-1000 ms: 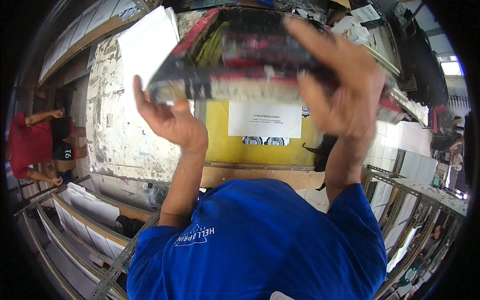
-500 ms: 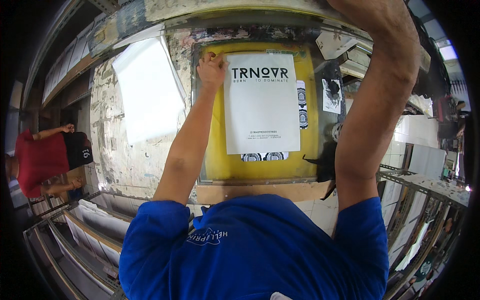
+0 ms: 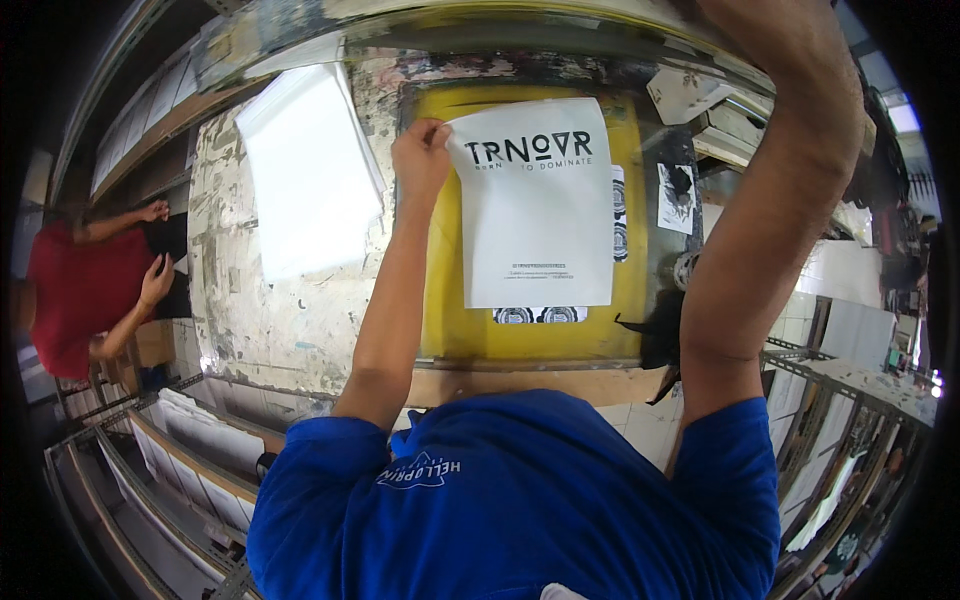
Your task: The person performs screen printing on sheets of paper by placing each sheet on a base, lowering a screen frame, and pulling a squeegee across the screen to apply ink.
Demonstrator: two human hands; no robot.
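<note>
My left hand (image 3: pixel 421 160) pinches the upper left corner of a white printed sheet (image 3: pixel 538 225), with thumb and fingers closed on it. Black lettering runs across the top of the sheet, and smaller text lies near its bottom. That gripped corner is lifted and curls, while the rest lies over a yellow board (image 3: pixel 440 300). Small prints with round black designs (image 3: pixel 618 238) peek out from under the sheet's right and lower edges. My right forearm (image 3: pixel 765 200) stretches up past the top edge, so my right hand is out of sight.
A stack of blank white sheets (image 3: pixel 308 180) lies on the paint-stained table (image 3: pixel 220 300) to the left. A long frame edge (image 3: pixel 500 25) spans the top. Right of the board is a small black-splotched print (image 3: pixel 676 198). A person in red (image 3: pixel 85 285) stands far left; metal racks (image 3: pixel 190 455) flank me.
My left hand now grips the sheet's corner and has raised it off the board, making the sheet bend and tilt slightly. The person in red has moved their hands.
</note>
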